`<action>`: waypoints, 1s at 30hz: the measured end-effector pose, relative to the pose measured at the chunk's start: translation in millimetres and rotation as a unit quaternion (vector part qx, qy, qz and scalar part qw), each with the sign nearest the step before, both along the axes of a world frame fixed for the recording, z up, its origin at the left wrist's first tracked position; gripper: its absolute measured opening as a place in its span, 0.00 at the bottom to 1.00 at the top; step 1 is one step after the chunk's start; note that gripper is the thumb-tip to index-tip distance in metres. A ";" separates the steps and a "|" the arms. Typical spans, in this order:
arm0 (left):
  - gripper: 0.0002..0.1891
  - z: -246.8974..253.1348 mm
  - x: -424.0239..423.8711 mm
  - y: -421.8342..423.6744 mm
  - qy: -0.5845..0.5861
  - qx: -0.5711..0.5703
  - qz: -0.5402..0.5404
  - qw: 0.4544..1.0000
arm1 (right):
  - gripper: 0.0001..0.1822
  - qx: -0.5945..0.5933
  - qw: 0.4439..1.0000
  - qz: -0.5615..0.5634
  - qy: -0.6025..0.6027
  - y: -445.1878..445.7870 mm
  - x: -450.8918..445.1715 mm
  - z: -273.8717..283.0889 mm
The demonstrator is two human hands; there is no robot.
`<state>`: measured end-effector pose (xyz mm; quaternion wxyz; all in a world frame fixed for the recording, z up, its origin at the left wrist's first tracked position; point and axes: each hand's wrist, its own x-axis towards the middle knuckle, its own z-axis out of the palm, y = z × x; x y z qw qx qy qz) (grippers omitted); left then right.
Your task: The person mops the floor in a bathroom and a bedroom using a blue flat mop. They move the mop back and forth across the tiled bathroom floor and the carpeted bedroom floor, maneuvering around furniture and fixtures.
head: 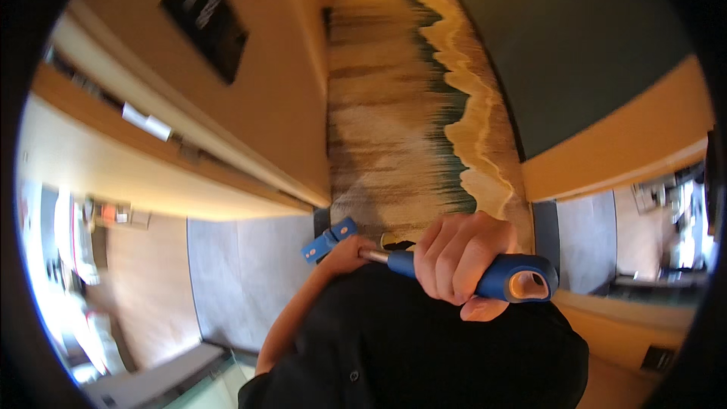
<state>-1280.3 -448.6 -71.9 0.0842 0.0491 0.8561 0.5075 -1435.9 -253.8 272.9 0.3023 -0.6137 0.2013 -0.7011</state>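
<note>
A long tool with a metal pole [375, 255] and a blue handle [495, 278] lies crosswise in front of my black shirt. My right hand [464, 258] is wrapped around the handle, near its end with a hanging loop. Farther along, my left hand [347, 254] grips the pole close to the tool's blue flat head [328, 240]. The head, partly hidden by that hand, looks like a mop or duster plate. Its exact kind cannot be told.
Patterned corridor carpet [392, 113] stretches ahead between a wooden door or panel [272, 62] with a dark sign [205, 20] and a dark green wall [568, 40]. Grey tile [244, 278] lies at the left, past a doorway. Another opening shows a room at the right.
</note>
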 end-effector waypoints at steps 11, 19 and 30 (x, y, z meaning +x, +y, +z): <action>0.13 -55.8 -100.2 83.1 -0.082 0.019 -0.150 0.985 | 0.12 0.194 0.934 -0.288 -0.080 130.1 1.6 -65.4; 0.10 73.1 -95.4 185.6 0.010 0.028 -0.183 0.983 | 0.18 0.226 0.823 -0.496 -0.157 180.9 55.5 -112.3; 0.10 167.9 7.4 125.2 0.112 -0.020 0.035 0.993 | 0.17 0.034 0.949 -0.312 -0.006 102.6 92.6 -26.9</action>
